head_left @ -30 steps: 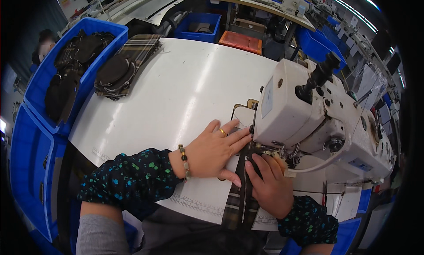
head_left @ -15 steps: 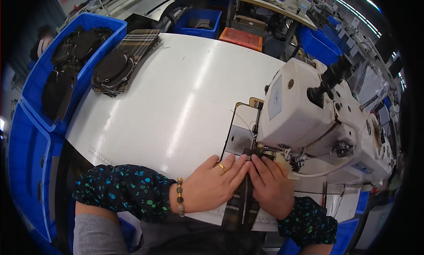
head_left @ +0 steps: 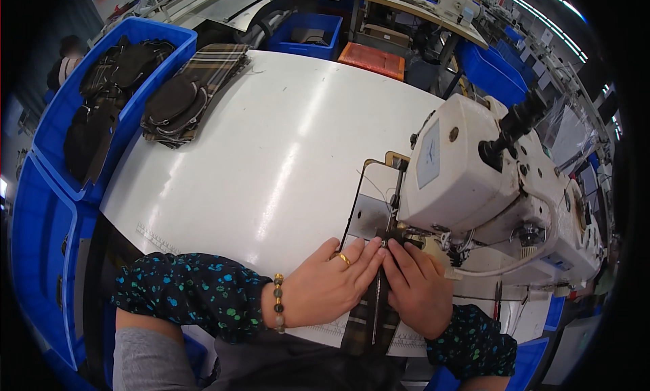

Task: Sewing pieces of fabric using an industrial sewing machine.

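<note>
My left hand (head_left: 323, 287) lies flat with its fingers stretched out, pressing on dark plaid cloth (head_left: 356, 331). Across from it, my right hand (head_left: 421, 297) rests on the same cloth, fingers extended and pointing away from me. A zipper (head_left: 377, 313) with metal teeth runs lengthwise down the cloth between the two hands. Fingertips of both hands nearly meet at a small metal piece, perhaps the zipper's slider, close to the needle area of a white sewing machine (head_left: 460, 164). My fingers and the machine head hide part of the cloth.
Folded plaid pieces with dark round parts (head_left: 196, 86) lie on the white tabletop (head_left: 271, 140) at far left. Beside them, a blue bin (head_left: 46, 144) holds more dark pieces. Scissors or tweezers (head_left: 498, 299) lie right of my right hand. An orange crate (head_left: 371, 59) stands beyond the table.
The view has shifted very slightly, with the machine a little farther right. Both hands keep nearly the same place on the cloth.
</note>
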